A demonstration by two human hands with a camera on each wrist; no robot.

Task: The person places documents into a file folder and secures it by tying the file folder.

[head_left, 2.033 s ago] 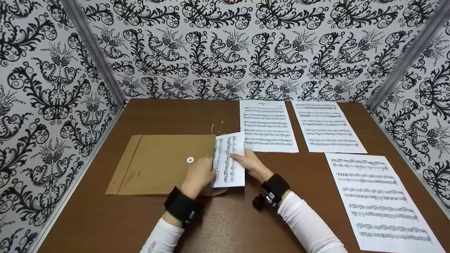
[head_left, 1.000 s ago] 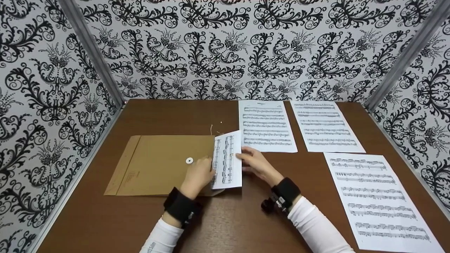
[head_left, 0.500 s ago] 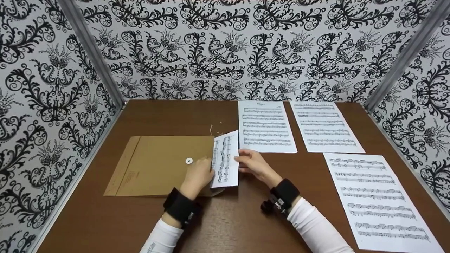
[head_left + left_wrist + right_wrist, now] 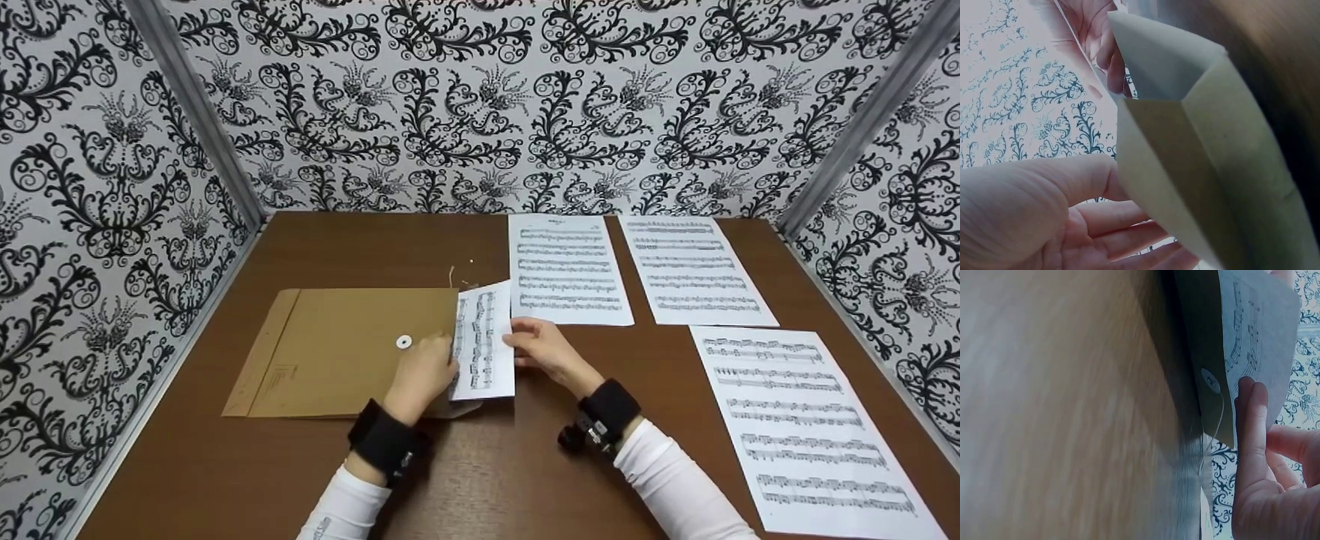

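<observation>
A brown string-tie envelope (image 4: 345, 322) lies on the table, a white button (image 4: 404, 342) on its face. My left hand (image 4: 422, 375) grips it at the mouth, thumb along the edge. Out of that mouth, on the right, sticks a sheet of music (image 4: 484, 345); its other part is hidden inside. My right hand (image 4: 551, 351) pinches the sheet's outer edge, the fingers beneath. Gaping beside my left thumb, the envelope's opening (image 4: 1185, 152) fills much of the left wrist view. A second button (image 4: 1211, 381) with string shows in the right wrist view, on the flap below the sheet.
Two music pages, one upright (image 4: 574, 270) and one slightly slanted (image 4: 697, 270), lie at the back right. A third page (image 4: 810, 427) lies at the front right. Brown tabletop (image 4: 360, 247) shows behind the envelope. Patterned walls enclose the table.
The sheet slid a little to the left into the envelope, then shifted slightly back right. My right hand moved from the sheet's face to its outer edge. My left hand kept its place.
</observation>
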